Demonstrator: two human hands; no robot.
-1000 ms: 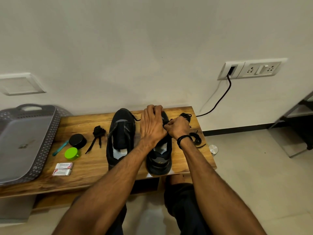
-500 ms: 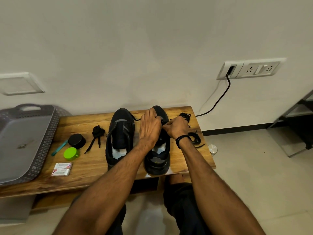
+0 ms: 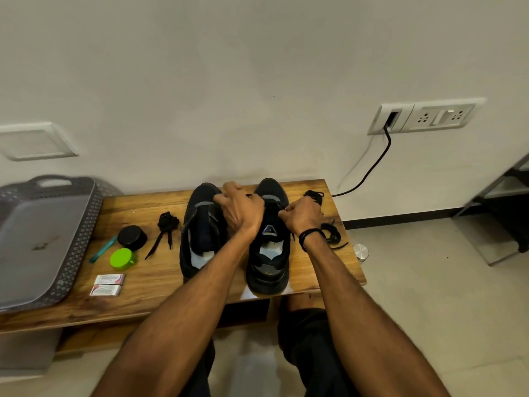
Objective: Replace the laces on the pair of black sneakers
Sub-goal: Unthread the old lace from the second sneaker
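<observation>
lace [image 3: 272, 202] pinched by left hand [image 3: 240, 212] and right hand [image 3: 301, 214], atop right sneaker [image 3: 267, 270]

Two black sneakers stand side by side on a wooden bench [image 3: 148, 282], toes toward the wall: left sneaker [image 3: 200, 236], right sneaker [image 3: 269, 270]. A bundled lace [image 3: 167, 224] lies to their left, and loose laces [image 3: 332, 237] to their right.

A: Your right hand [image 3: 303, 214] pinches the lace [image 3: 272, 205] at the right sneaker [image 3: 269, 253].
B: Your left hand [image 3: 242, 209] curls at its inner side, grip hidden. The left sneaker [image 3: 200, 230] stands just beside it on the wooden bench [image 3: 148, 270].
</observation>
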